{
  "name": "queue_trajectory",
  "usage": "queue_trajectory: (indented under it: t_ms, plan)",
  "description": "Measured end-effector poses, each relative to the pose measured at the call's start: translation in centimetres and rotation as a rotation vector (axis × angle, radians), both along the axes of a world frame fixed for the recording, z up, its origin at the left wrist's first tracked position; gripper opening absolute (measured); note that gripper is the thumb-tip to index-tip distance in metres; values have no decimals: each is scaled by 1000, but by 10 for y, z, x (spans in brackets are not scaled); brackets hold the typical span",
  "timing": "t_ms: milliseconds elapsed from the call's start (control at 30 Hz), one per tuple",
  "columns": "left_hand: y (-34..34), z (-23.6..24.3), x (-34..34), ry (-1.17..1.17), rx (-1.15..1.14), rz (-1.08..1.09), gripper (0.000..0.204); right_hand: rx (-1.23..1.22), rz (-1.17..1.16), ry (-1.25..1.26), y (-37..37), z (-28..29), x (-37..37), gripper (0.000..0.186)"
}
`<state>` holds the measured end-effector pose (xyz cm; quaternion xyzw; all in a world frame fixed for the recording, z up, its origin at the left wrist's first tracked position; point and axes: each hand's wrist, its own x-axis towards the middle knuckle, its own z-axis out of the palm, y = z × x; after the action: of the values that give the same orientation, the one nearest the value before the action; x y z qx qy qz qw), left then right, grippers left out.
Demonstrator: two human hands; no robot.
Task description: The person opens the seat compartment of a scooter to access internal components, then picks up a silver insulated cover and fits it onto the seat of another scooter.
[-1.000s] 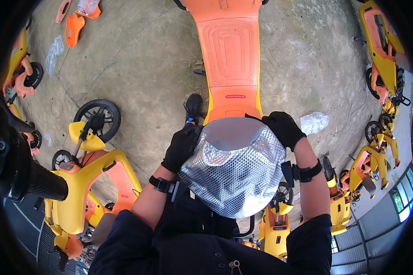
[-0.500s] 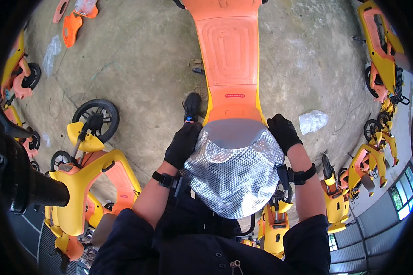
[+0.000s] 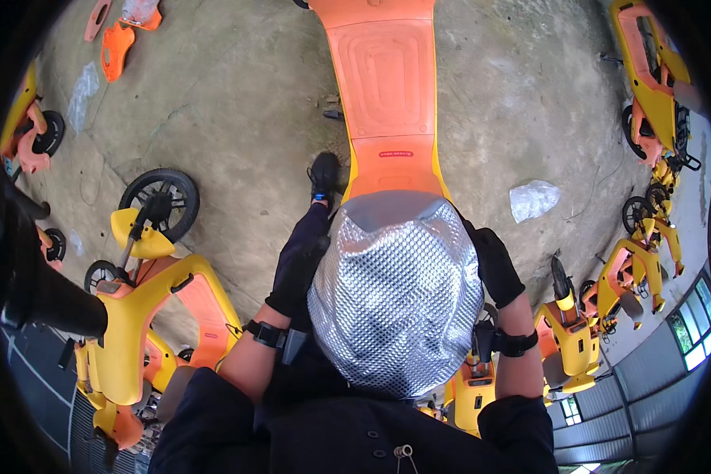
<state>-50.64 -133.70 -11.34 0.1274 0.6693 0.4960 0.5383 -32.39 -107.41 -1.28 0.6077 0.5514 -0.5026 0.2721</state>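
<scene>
A silver, dimpled reflective seat cover (image 3: 395,308) is stretched over the seat of an orange-and-yellow scooter right in front of me. The grey seat (image 3: 387,207) shows only at its far end, beyond the cover's edge. My left hand (image 3: 299,270), in a black glove, presses against the cover's left side, its fingers curled in at the edge. On the opposite side, my right hand (image 3: 495,265), gloved alike, holds the cover's right side. Fingertips of both hands are partly hidden by the cover. The scooter's orange footboard (image 3: 385,83) stretches away past the seat.
A yellow-and-orange scooter (image 3: 130,332) stands close on the left, its front wheel (image 3: 166,204) turned outward. More scooters (image 3: 565,344) line the right. Clear plastic (image 3: 534,201) lies on the concrete floor, and orange panels (image 3: 117,51) lie at the far left.
Both hands have come back toward me along the cover's sides. The cover is now spread smoother and rounder over the seat, and less of the grey seat shows.
</scene>
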Motion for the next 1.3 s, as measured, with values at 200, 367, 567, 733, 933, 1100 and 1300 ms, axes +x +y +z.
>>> queue_trajectory:
  t_ms: [200,367,567,733,933,1100,1300]
  plan:
    - [-7,54,-8,-415,-26,13,52,-21,189,249,5,-1,29,27]
    - [-12,85,-9,-670,-46,146,51,200,681,654,8,9,30,36]
    - [-19,63,12,-433,-25,142,48,-2,10,535,-16,13,42,32]
    - [-33,35,30,-66,-93,78,45,246,194,260,-36,-4,54,45]
    - [-38,-2,40,46,-96,-1,41,445,-40,306,-58,-48,111,34]
    - [-39,-3,35,240,-126,-27,26,471,103,132,-61,-40,84,32]
    - [-21,13,41,137,-287,-30,38,515,204,52,-59,-52,98,36]
